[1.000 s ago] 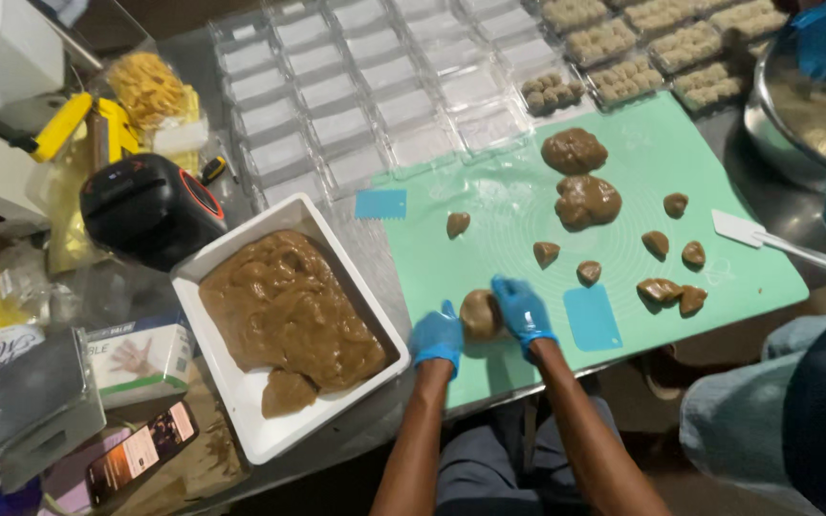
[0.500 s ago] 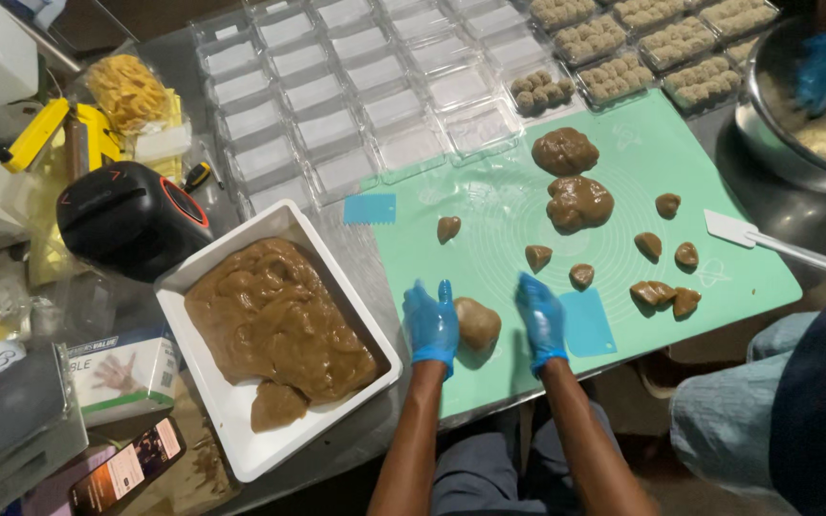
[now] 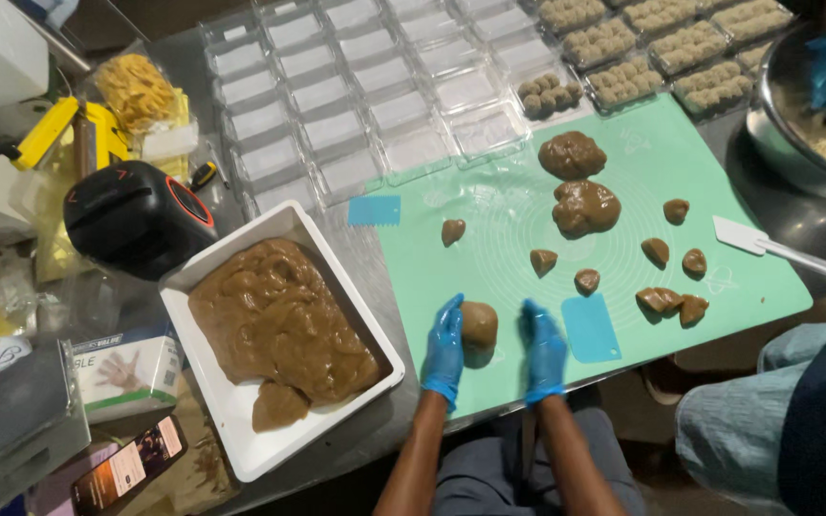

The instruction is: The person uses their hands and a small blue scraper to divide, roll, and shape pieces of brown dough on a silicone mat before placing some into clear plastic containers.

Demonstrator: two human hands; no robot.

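Near the green mat's [image 3: 489,277] front edge, a brown dough lump [image 3: 478,328], seemingly longer front-to-back, touches the open left hand [image 3: 445,346], the right hand [image 3: 543,349] flat just apart.

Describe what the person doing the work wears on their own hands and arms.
Both the left hand and the right hand wear thin, bright blue disposable gloves that end at the wrist. The forearms below them are bare, with no sleeves, watch or jewellery in view. The gloves carry no visible markings.
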